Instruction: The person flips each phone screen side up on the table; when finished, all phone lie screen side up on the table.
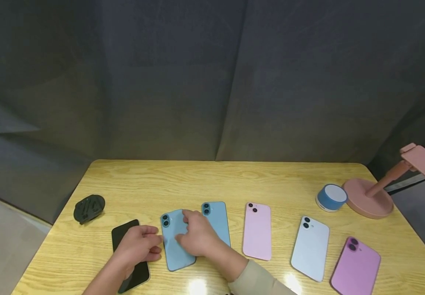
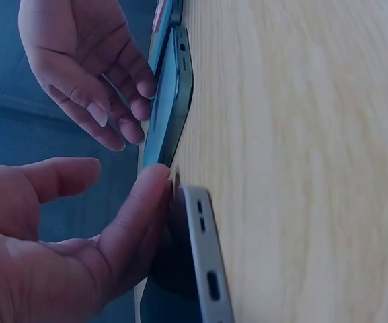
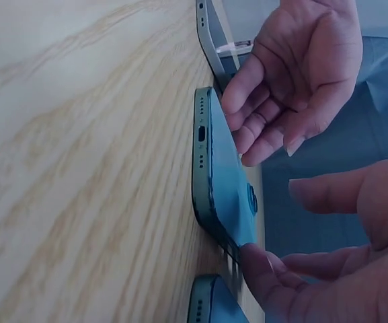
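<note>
Six phones here, two of them blue: the first blue phone [image 1: 178, 253] lies back-up on the table [image 1: 160, 180], left of the middle, nearer the front edge. Right hand [image 1: 197, 237] has thumb and fingers spread, a fingertip touching its side; left hand [image 1: 140, 245] is loosely bent, thumb apart, beside it and above the one black phone [image 1: 140, 276]. Second blue phone [image 1: 219, 217] is just right, then one pink phone [image 1: 257, 231], one white phone [image 1: 310, 248], and one purple phone [image 1: 356, 266] by the right edge. Far right: one blue-and-white cylinder [image 1: 332, 197], one pink stand [image 1: 369, 205]. One black puck [image 1: 89, 208] sits near the left edge. Any lettering's too small to read.
</note>
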Action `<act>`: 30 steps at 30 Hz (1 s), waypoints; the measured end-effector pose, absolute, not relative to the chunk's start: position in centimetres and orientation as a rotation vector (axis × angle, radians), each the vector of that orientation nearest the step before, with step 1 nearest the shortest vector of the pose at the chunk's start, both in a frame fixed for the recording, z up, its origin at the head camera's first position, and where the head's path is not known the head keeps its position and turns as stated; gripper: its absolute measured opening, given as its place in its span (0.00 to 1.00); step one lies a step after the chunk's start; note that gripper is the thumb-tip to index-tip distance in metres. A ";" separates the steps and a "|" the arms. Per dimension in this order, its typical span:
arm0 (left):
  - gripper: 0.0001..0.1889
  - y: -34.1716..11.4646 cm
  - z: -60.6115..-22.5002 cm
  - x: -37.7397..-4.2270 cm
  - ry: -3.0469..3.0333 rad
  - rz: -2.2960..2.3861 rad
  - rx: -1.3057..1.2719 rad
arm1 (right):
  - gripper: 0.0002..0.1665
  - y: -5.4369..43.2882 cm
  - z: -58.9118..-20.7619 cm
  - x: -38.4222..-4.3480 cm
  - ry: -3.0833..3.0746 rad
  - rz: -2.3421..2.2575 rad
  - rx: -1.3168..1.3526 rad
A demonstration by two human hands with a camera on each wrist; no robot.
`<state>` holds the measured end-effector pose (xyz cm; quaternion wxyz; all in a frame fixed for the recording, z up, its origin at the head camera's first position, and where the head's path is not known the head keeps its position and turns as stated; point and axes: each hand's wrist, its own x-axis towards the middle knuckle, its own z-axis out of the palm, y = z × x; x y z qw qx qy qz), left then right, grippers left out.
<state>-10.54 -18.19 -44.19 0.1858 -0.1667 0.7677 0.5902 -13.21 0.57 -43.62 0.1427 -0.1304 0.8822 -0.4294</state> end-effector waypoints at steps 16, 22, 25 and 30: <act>0.28 -17.0 -43.7 -10.4 2.163 1.681 -0.503 | 0.40 1.2 -43.6 -13.4 2.491 -1.346 -0.222; 0.29 -17.0 -43.4 -10.0 2.085 1.781 -0.566 | 0.39 0.7 -43.9 -13.6 2.521 -1.334 -0.211; 0.29 -17.1 -43.4 -9.9 2.035 1.825 -0.591 | 0.39 0.6 -44.0 -13.6 2.543 -1.324 -0.213; 0.29 -17.0 -43.4 -9.9 2.028 1.833 -0.591 | 0.39 0.3 -44.0 -13.6 2.574 -1.313 -0.249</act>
